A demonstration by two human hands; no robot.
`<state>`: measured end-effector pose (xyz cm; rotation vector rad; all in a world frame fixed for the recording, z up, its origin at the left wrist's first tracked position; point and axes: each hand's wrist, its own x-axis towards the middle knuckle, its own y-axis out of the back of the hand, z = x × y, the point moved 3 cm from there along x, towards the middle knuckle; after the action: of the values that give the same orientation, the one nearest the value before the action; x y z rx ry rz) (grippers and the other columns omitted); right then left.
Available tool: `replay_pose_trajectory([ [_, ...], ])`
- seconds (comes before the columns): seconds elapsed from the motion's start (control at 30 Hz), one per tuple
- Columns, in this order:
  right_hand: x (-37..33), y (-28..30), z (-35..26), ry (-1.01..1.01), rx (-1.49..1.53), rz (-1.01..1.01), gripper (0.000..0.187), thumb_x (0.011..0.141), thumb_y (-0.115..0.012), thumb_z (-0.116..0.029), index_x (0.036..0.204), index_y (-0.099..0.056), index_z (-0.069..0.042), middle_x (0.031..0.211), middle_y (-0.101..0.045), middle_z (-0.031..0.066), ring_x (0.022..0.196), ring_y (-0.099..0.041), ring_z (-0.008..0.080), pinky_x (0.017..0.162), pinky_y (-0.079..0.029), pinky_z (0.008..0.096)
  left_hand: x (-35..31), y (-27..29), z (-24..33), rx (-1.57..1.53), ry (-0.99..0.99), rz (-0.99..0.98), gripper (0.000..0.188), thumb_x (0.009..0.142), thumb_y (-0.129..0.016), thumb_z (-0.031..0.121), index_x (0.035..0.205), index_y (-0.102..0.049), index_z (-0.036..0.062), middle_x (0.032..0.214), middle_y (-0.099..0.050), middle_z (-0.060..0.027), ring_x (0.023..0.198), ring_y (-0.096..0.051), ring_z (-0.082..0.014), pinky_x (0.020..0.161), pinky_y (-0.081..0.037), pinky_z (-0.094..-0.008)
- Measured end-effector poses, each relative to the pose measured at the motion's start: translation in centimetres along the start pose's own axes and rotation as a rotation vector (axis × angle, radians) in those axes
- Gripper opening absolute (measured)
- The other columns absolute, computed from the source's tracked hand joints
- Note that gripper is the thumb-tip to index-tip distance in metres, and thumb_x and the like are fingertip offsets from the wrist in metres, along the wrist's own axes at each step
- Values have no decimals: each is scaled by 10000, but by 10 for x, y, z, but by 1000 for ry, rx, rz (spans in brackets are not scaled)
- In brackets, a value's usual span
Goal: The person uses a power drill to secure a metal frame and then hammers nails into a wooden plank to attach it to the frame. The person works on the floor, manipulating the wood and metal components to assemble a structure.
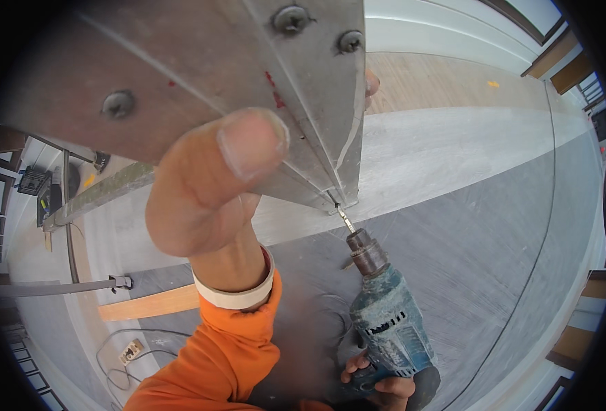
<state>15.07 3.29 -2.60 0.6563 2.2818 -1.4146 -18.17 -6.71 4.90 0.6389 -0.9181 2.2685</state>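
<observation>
The left fingers [203,171] were closed at the edge of a metal beam [207,75], thumb across its front face, the others mostly hidden behind. The right fingers [394,387] were wrapped around the handle of a blue drill [388,315], below and right of the left sleeve [231,342]. The drill's bit [346,219] reached the beam's lower end; whether it met a screw there was too small to tell. Screws [291,19] dotted the beam, which tilted above the floor [467,240]. A wood strip [152,305] lay left of the sleeve, a socket block [131,351] nearer.
</observation>
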Motion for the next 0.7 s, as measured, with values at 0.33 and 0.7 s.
replay_pose_trajectory([
  [0.33, 4, -7, -16, 118, -163, 113, 523, 431, -574, -84, 912, -555, 120, 812, -598, 241, 683, -609, 397, 681, -480, 449, 2, 0, 7, -124, 55, 2, 408, 744, -633, 93, 1126, -568, -35, 1064, -615, -164, 904, -616, -207, 803, -496, -362],
  [0.7, -2, -17, -24, 233, -191, 55, 604, 474, -583, 34, 1065, -545, 148, 913, -622, 245, 882, -619, 361, 720, -530, 431, 4, -2, 10, -247, 125, -22, 424, 777, -582, 164, 1143, -565, -49, 1109, -601, -189, 978, -603, -221, 862, -482, -409],
])
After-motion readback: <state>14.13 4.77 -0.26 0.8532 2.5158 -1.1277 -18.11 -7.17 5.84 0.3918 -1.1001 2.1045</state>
